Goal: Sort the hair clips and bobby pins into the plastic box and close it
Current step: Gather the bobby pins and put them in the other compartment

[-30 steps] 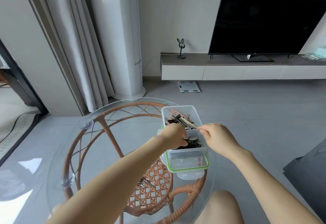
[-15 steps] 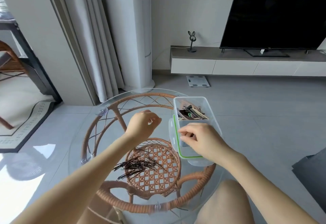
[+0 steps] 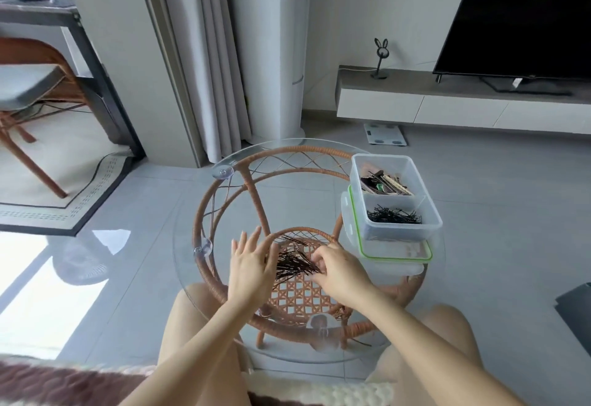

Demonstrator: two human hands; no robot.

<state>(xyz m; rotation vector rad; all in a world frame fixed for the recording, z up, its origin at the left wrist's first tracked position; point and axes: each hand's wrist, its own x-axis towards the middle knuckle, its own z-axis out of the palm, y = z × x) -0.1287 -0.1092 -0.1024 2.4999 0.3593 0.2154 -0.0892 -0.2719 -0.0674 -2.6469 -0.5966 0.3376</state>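
A clear plastic box [image 3: 430, 213] stands open at the right of the round glass table [image 3: 192, 280]. Its far compartment holds hair clips [image 3: 382, 183]; its near one holds black bobby pins [image 3: 395, 216]. The box rests on its green-rimmed lid [image 3: 396, 256]. A loose pile of bobby pins [image 3: 292, 263] lies mid-table. My left hand [image 3: 251, 266] is flat and open against the pile's left side. My right hand [image 3: 340, 272] pinches at the pile's right end, fingers curled on pins.
The glass top sits on a rattan frame [image 3: 256, 194]. One stray pin [image 3: 359, 341] lies near the table's front edge. My bare knees are under the table. A TV unit [image 3: 447, 101], a floor scale [image 3: 385, 134] and curtains [image 3: 208, 53] stand beyond.
Both hands left the box and came down to the loose pin pile mid-table. The view tilted down and left. The box's near compartment is now in plain sight.
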